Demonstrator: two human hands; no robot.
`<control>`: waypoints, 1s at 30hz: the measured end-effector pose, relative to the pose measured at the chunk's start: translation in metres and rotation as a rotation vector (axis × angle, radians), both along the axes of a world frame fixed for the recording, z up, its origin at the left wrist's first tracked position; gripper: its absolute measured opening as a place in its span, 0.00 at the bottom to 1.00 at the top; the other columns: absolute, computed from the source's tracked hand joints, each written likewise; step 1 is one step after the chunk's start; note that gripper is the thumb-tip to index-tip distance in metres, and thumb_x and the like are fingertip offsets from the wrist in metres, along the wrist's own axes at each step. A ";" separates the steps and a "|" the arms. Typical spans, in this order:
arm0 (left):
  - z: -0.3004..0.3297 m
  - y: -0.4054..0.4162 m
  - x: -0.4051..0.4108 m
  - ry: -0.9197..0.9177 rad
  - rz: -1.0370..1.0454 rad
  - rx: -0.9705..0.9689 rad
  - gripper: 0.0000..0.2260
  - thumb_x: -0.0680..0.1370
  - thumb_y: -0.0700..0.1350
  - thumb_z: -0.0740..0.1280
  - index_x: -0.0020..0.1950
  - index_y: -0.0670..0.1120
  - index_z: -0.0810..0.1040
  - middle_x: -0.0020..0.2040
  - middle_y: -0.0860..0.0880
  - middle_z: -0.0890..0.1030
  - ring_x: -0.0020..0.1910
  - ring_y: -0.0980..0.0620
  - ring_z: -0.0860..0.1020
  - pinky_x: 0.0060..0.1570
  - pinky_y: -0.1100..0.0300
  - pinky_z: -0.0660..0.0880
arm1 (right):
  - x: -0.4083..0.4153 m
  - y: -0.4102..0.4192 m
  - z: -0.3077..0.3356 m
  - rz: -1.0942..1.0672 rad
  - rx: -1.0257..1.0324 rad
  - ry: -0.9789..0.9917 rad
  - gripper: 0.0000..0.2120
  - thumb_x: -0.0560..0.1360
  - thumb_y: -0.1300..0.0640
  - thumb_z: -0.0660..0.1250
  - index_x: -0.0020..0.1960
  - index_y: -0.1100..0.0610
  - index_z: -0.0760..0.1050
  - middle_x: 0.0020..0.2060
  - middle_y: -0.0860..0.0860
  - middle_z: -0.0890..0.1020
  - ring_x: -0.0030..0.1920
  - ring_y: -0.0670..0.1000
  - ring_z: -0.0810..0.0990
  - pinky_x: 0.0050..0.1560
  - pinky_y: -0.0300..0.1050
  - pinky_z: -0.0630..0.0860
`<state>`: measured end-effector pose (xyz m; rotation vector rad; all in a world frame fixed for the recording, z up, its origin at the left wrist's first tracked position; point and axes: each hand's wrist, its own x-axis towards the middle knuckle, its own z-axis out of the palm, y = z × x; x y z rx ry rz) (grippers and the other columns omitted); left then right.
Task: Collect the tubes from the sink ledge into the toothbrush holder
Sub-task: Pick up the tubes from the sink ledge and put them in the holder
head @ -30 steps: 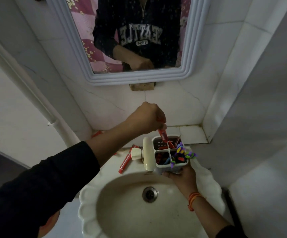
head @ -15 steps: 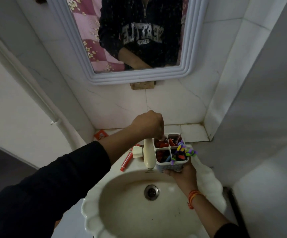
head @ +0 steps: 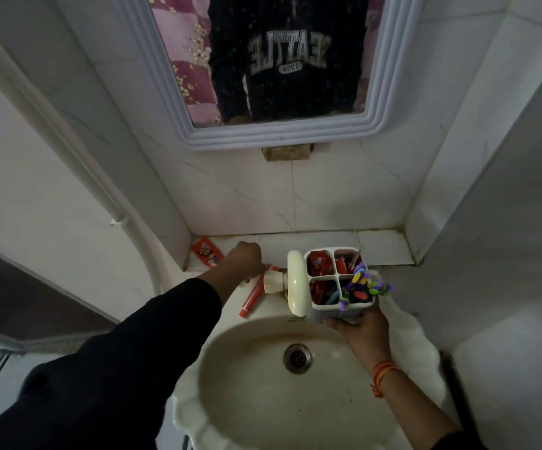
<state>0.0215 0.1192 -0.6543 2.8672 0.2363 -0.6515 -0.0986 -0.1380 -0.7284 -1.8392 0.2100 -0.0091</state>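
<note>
The left hand reaches forward from a black sleeve to the sink ledge, knuckles up and the wrist bent down. Its fingers are curled under at the near end of a red tube that lies slantwise on the sink rim beside the tap; whether they have closed on the tube cannot be told, since the back of the hand hides them. A flat red packet lies on the ledge in the left corner, just beyond the hand and apart from it.

The right hand is held palm up over the right side of the washbasin, forearm angled in from the lower right, with orange threads round the wrist. Its fingers are wrapped round the base of the white toothbrush holder, keeping it upright just right of the tap. The holder has four compartments: the two far ones and the near left one contain red tubes, and the near right one holds toothbrushes with purple and green heads that lean out over the rim.
</note>
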 end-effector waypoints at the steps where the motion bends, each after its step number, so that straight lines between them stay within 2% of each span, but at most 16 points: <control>1: -0.002 0.000 -0.001 0.033 0.029 -0.019 0.15 0.81 0.49 0.69 0.38 0.41 0.78 0.35 0.44 0.84 0.28 0.52 0.82 0.39 0.56 0.85 | -0.001 0.000 -0.001 0.000 0.013 -0.002 0.36 0.58 0.64 0.85 0.62 0.51 0.74 0.51 0.46 0.83 0.52 0.45 0.80 0.44 0.22 0.74; 3: -0.007 0.002 -0.001 0.064 0.054 -0.043 0.11 0.80 0.44 0.70 0.40 0.40 0.78 0.42 0.41 0.86 0.34 0.48 0.86 0.43 0.53 0.86 | -0.002 0.001 -0.002 0.007 0.012 0.002 0.36 0.58 0.63 0.85 0.60 0.44 0.74 0.50 0.41 0.83 0.55 0.48 0.81 0.50 0.32 0.79; 5: -0.012 0.002 0.000 0.047 0.039 -0.035 0.09 0.78 0.42 0.72 0.40 0.41 0.77 0.43 0.41 0.85 0.37 0.46 0.87 0.42 0.53 0.86 | -0.001 -0.001 -0.004 -0.007 0.027 0.039 0.36 0.55 0.57 0.86 0.55 0.35 0.74 0.46 0.38 0.84 0.56 0.50 0.81 0.56 0.54 0.82; 6: -0.014 0.002 0.001 0.033 0.036 -0.035 0.08 0.77 0.42 0.72 0.41 0.40 0.77 0.45 0.41 0.85 0.40 0.45 0.87 0.43 0.53 0.86 | 0.000 -0.002 -0.007 -0.010 0.024 0.045 0.36 0.53 0.54 0.85 0.53 0.33 0.74 0.46 0.37 0.85 0.56 0.52 0.82 0.57 0.61 0.81; 7: -0.016 0.003 0.002 0.020 0.040 -0.043 0.07 0.76 0.41 0.73 0.43 0.40 0.78 0.47 0.40 0.85 0.43 0.44 0.87 0.44 0.54 0.85 | 0.001 -0.002 -0.008 -0.013 0.021 0.037 0.35 0.52 0.53 0.85 0.53 0.33 0.75 0.46 0.37 0.85 0.56 0.52 0.82 0.56 0.64 0.81; 10: -0.020 0.007 0.006 0.012 0.051 -0.113 0.10 0.76 0.43 0.72 0.50 0.36 0.80 0.49 0.39 0.86 0.45 0.41 0.86 0.45 0.55 0.84 | 0.002 0.000 -0.007 -0.012 0.006 0.056 0.34 0.53 0.52 0.85 0.54 0.35 0.76 0.47 0.40 0.85 0.54 0.49 0.82 0.55 0.63 0.82; 13: -0.017 0.010 0.006 0.037 0.052 -0.202 0.11 0.77 0.43 0.73 0.54 0.36 0.85 0.48 0.38 0.88 0.47 0.41 0.88 0.50 0.50 0.85 | 0.002 -0.001 -0.006 0.004 -0.062 0.087 0.31 0.61 0.54 0.84 0.60 0.56 0.77 0.45 0.47 0.82 0.44 0.45 0.80 0.51 0.51 0.81; 15: -0.012 0.014 0.007 -0.005 0.046 -0.239 0.10 0.77 0.44 0.73 0.52 0.37 0.85 0.48 0.38 0.87 0.44 0.43 0.87 0.49 0.54 0.85 | 0.002 -0.002 -0.004 -0.003 -0.097 0.102 0.30 0.64 0.55 0.83 0.61 0.60 0.76 0.46 0.50 0.81 0.42 0.45 0.79 0.44 0.43 0.77; 18: -0.001 0.019 0.009 -0.115 0.028 -0.317 0.11 0.77 0.46 0.74 0.48 0.37 0.84 0.45 0.38 0.87 0.43 0.42 0.85 0.48 0.52 0.84 | 0.002 -0.001 -0.003 -0.009 -0.118 0.111 0.30 0.64 0.55 0.83 0.61 0.60 0.75 0.48 0.52 0.82 0.44 0.48 0.80 0.44 0.41 0.75; 20: 0.013 0.020 0.007 -0.191 -0.027 -0.356 0.11 0.77 0.45 0.74 0.51 0.37 0.85 0.47 0.39 0.87 0.45 0.41 0.86 0.50 0.47 0.83 | 0.001 -0.001 -0.002 -0.007 -0.126 0.123 0.30 0.64 0.56 0.83 0.62 0.61 0.75 0.48 0.53 0.82 0.45 0.50 0.80 0.45 0.42 0.75; 22: 0.031 0.019 0.004 -0.267 -0.053 -0.413 0.11 0.78 0.44 0.73 0.56 0.39 0.85 0.48 0.40 0.87 0.43 0.45 0.86 0.50 0.47 0.84 | 0.001 -0.001 0.001 0.004 -0.139 0.112 0.31 0.64 0.56 0.83 0.63 0.61 0.75 0.48 0.53 0.82 0.45 0.49 0.79 0.45 0.41 0.75; 24: 0.053 0.016 0.001 -0.387 -0.083 -0.452 0.11 0.78 0.45 0.74 0.57 0.40 0.86 0.49 0.42 0.88 0.38 0.54 0.83 0.47 0.54 0.83 | 0.000 -0.001 0.002 0.008 -0.128 0.118 0.31 0.64 0.56 0.83 0.63 0.61 0.75 0.48 0.52 0.81 0.44 0.48 0.79 0.45 0.40 0.75; 26: 0.076 0.010 -0.005 -0.524 -0.153 -0.460 0.12 0.77 0.45 0.75 0.58 0.41 0.86 0.50 0.44 0.88 0.37 0.63 0.80 0.45 0.65 0.79 | -0.001 0.001 0.002 0.009 -0.129 0.132 0.31 0.63 0.57 0.83 0.62 0.60 0.75 0.46 0.50 0.81 0.44 0.47 0.79 0.48 0.44 0.79; 28: 0.101 0.002 -0.015 -0.634 -0.211 -0.508 0.13 0.77 0.46 0.75 0.59 0.41 0.86 0.51 0.45 0.88 0.41 0.60 0.83 0.49 0.63 0.82 | 0.001 0.002 0.006 0.026 -0.107 0.117 0.29 0.63 0.61 0.83 0.61 0.56 0.75 0.48 0.49 0.81 0.49 0.50 0.80 0.52 0.52 0.83; 29: 0.113 -0.003 -0.021 -0.672 -0.230 -0.549 0.14 0.77 0.46 0.75 0.60 0.41 0.85 0.51 0.46 0.88 0.44 0.57 0.85 0.52 0.59 0.84 | 0.004 0.002 0.006 0.050 -0.070 0.092 0.26 0.66 0.64 0.81 0.59 0.54 0.74 0.49 0.50 0.82 0.52 0.53 0.81 0.49 0.51 0.84; 30: 0.124 -0.008 -0.026 -0.714 -0.254 -0.584 0.14 0.77 0.46 0.75 0.60 0.42 0.85 0.51 0.46 0.88 0.46 0.56 0.86 0.53 0.58 0.84 | 0.005 0.003 0.012 0.057 -0.087 0.063 0.18 0.71 0.64 0.77 0.57 0.54 0.75 0.48 0.51 0.82 0.52 0.56 0.81 0.43 0.50 0.85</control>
